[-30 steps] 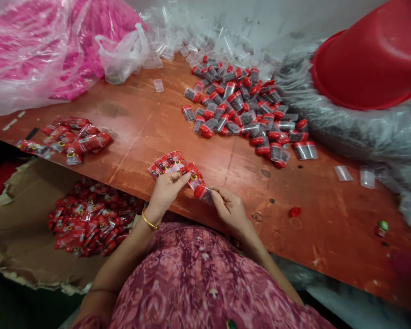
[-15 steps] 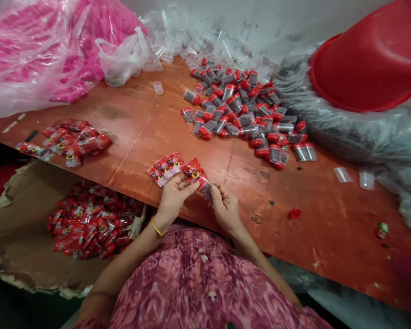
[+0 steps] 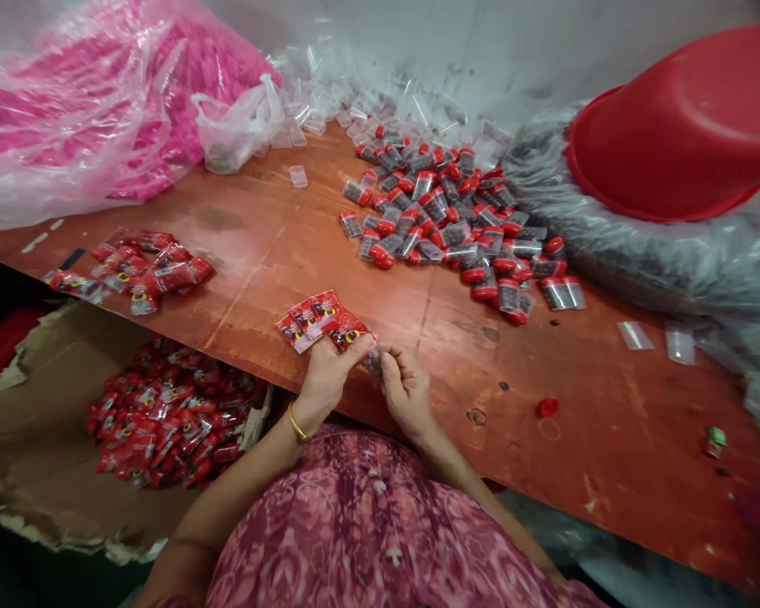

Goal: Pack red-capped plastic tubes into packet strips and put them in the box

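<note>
My left hand (image 3: pixel 325 378) is closed round a fan of flat red printed packets (image 3: pixel 305 316), which stick out past its fingers. Its thumb also presses on a nearer red packet (image 3: pixel 345 328), tilted over the fan. Dark grains show at the lower clear end of this nearer packet. My right hand (image 3: pixel 409 390) pinches that clear end with thumb and fingers; whether the grains sit in a small container inside is hidden. Both hands are just above the table's near edge.
Small clear containers with red caps and dark contents (image 3: pixel 437 211) are heaped on the table (image 3: pixel 259 253). Filled red packets (image 3: pixel 158 266) lie at left, with more in a carton (image 3: pixel 44 422) below. A red bucket (image 3: pixel 677 127) leans on a plastic sack (image 3: pixel 608 245). A red cap (image 3: pixel 548 409) lies right.
The nearer packet has moved slightly left and down, now overlapping the fan more. My right hand has shifted a little left with it. The whole view has tilted slightly.
</note>
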A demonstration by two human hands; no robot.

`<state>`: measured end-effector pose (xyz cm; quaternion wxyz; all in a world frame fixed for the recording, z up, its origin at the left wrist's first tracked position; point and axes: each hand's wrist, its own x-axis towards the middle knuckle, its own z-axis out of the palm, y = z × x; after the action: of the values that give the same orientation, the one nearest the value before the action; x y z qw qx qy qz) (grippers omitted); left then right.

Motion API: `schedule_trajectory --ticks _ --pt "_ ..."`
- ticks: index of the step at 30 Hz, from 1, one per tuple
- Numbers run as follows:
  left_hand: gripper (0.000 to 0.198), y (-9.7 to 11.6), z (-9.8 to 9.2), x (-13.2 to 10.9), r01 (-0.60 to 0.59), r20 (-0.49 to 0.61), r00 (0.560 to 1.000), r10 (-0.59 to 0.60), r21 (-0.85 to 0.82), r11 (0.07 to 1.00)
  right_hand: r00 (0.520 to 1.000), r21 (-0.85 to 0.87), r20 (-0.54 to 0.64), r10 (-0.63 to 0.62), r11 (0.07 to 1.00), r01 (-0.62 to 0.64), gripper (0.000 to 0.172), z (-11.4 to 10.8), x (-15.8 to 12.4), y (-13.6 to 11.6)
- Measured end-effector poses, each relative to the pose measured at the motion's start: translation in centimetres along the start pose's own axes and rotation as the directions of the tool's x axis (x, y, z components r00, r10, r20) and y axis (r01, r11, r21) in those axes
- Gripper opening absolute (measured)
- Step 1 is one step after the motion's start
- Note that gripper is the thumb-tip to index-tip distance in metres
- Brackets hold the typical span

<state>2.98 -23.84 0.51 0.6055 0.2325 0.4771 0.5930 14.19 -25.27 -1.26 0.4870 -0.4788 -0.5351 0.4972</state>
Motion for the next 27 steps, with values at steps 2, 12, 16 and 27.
schedule_trajectory --ticks 2,12,16,27 --pt "0.028 -0.2 0.1 0.2 -0.008 0.018 1.0 0.007 0.014 1.0 0.998 0.088 -0.014 0.065 0.994 -0.064 0.023 0.3 0.1 -0.1" --pt "0.031 0.8 0.5 0.7 0.03 0.024 0.999 -0.028 -0.097 0.995 0.987 0.25 0.101 0.124 0.957 -0.146 0.034 0.3 0.1 -0.3" --pt "0.031 0.1 0.7 0.4 0.051 0.031 0.998 -0.05 -0.055 0.997 0.99 0.237 0.048 0.131 0.961 -0.139 0.031 0.2 0.2 0.0" --pt "0.046 1.9 -2.1 -1.8 0.342 0.07 0.938 -0.34 -0.017 0.94 0.97 -0.247 0.142 -0.199 0.941 0.229 0.043 0.8 3.4 1.6"
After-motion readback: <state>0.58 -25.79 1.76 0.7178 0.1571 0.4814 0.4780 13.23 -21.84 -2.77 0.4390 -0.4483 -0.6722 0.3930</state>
